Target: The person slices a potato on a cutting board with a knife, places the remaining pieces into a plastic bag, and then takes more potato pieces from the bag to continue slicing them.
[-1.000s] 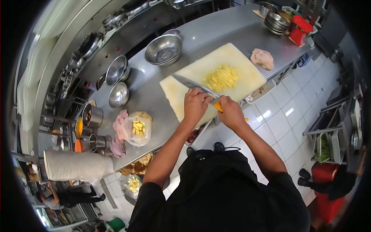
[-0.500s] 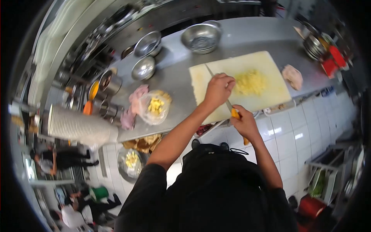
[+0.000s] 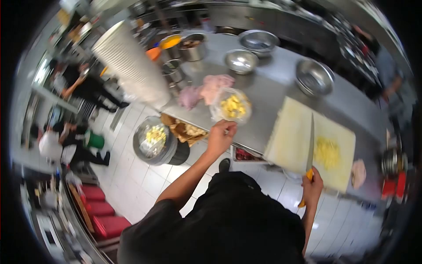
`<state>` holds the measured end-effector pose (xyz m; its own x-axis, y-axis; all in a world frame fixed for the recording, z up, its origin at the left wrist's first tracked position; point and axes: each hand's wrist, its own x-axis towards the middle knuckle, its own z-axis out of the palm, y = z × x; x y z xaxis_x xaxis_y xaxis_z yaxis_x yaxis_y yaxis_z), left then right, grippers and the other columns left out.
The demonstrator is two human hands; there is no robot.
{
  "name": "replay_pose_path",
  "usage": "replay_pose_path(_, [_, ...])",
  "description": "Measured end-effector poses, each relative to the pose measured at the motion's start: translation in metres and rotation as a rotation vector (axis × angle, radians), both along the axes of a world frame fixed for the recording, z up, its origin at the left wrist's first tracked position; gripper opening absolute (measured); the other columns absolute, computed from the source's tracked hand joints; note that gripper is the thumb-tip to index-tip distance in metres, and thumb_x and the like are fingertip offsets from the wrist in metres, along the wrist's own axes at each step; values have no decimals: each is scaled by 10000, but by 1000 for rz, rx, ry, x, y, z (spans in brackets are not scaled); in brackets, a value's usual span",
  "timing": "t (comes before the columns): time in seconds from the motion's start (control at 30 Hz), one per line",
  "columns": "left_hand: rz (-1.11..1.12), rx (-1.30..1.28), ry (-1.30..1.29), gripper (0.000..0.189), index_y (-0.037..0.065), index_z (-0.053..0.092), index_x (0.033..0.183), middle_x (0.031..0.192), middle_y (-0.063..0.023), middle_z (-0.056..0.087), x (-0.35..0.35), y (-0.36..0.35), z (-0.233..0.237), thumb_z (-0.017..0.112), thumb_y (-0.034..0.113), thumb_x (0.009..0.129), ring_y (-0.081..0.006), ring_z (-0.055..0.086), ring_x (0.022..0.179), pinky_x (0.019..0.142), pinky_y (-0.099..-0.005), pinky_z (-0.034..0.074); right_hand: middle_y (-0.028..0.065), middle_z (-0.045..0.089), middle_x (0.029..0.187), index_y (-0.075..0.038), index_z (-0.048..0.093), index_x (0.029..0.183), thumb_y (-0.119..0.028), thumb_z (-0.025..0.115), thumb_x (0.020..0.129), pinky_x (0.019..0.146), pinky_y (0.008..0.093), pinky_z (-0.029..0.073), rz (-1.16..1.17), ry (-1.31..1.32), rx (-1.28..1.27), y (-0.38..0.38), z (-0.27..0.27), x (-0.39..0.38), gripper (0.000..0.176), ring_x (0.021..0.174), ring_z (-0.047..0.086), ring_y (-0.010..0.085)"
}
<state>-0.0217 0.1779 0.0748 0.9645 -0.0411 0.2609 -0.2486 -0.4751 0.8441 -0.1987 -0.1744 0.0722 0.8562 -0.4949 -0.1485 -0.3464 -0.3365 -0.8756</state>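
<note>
My right hand point(image 3: 313, 188) is wrapped round the yellow handle of a knife point(image 3: 311, 143). The long blade lies over the white cutting board point(image 3: 286, 132), pointing away from me. Beside the blade is a heap of chopped pale yellow pieces point(image 3: 327, 153), on the board's right half. My left hand point(image 3: 221, 138) hovers at the counter's front edge with fingers curled together; whatever may be in them is hidden. Just beyond it sits a clear plastic bag point(image 3: 244, 113) with yellow chunks point(image 3: 233, 107) in it, and crumpled pink cloths point(image 3: 215, 86) lie behind.
A steel bin point(image 3: 137, 147) with yellow scraps stands on the floor left of me. Steel bowls point(image 3: 314, 78) line the counter's far side. A tall stack of white containers point(image 3: 132, 64) leans at the left. A pale pink cloth point(image 3: 358, 173) lies right of the board. People point(image 3: 94, 83) work further off.
My left hand has left the knife blade and moved left to near the bag. My right hand still grips the knife over the board. The camera view has swung left.
</note>
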Motion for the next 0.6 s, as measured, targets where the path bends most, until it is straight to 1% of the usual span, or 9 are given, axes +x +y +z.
replay_pose_path(0.03, [29, 16, -42, 145, 13, 772, 1016, 938, -153, 714, 7, 4, 0, 734, 65, 885, -272, 694, 873, 733, -371, 556, 145, 678, 910, 47, 598, 1368, 8, 669, 883, 641, 317, 548, 38, 0, -93, 5, -1, 12, 492, 663, 619, 189])
replay_pose_path(0.1, [37, 74, -118, 172, 38, 780, 1040, 946, -149, 716, 30, 5, -9, 747, 54, 871, -294, 691, 864, 737, -388, 544, 182, 697, 947, 37, 617, 1352, -6, 694, 874, 692, 358, 563, 80, -6, -278, 16, -3, 33, 486, 707, 654, 253])
replay_pose_path(0.2, [-22, 208, -197, 198, 32, 780, 1041, 1025, -158, 723, 68, -1, -21, 744, 84, 853, -341, 677, 1009, 910, -424, 538, 194, 697, 957, 28, 635, 1336, -28, 732, 873, 811, 387, 555, 114, -169, -491, 23, -28, 68, 476, 877, 694, 296])
replay_pose_path(0.27, [-93, 358, -164, 218, 28, 779, 1049, 1078, -164, 722, 91, -5, -22, 744, 109, 850, -350, 659, 1088, 989, -425, 520, 225, 693, 1025, 28, 652, 1319, -52, 761, 857, 857, 428, 540, 128, -141, -615, 31, -28, 84, 480, 946, 679, 356])
replay_pose_path(0.3, [-79, 383, -175, 203, 33, 781, 1025, 1084, -170, 717, 98, -6, -28, 739, 110, 843, -357, 654, 1085, 990, -430, 522, 241, 691, 1059, 27, 660, 1310, -63, 775, 850, 880, 449, 532, 129, -122, -677, 34, -27, 89, 483, 980, 672, 386])
replay_pose_path(0.37, [-63, 433, -200, 174, 43, 784, 977, 1097, -181, 706, 106, -10, -38, 727, 112, 828, -370, 644, 1080, 993, -440, 525, 246, 678, 1066, 29, 678, 1290, -69, 777, 843, 894, 475, 520, 120, -103, -677, 31, -37, 94, 468, 989, 653, 415])
replay_pose_path(0.4, [-59, 407, -149, 201, 49, 787, 1009, 1164, -190, 693, 104, -11, -37, 724, 99, 825, -372, 620, 1141, 1026, -430, 511, 249, 672, 1069, 29, 687, 1279, -72, 779, 840, 902, 488, 514, 109, -86, -676, 31, -39, 95, 460, 993, 644, 429])
replay_pose_path(0.5, [-56, 405, -85, 264, 34, 778, 1089, 1226, -192, 678, 96, -10, -36, 749, 139, 849, -369, 593, 1230, 1086, -414, 476, 222, 656, 1060, 20, 686, 1289, -56, 776, 840, 910, 491, 502, 81, -73, -720, 25, -45, 91, 465, 982, 625, 414])
replay_pose_path(0.6, [-72, 415, -76, 275, 34, 775, 1101, 1237, -194, 672, 97, -8, -41, 758, 137, 846, -371, 591, 1230, 1091, -418, 472, 212, 658, 1046, 24, 707, 1261, -55, 783, 832, 909, 488, 502, 68, -108, -606, 18, -52, 93, 442, 975, 627, 406])
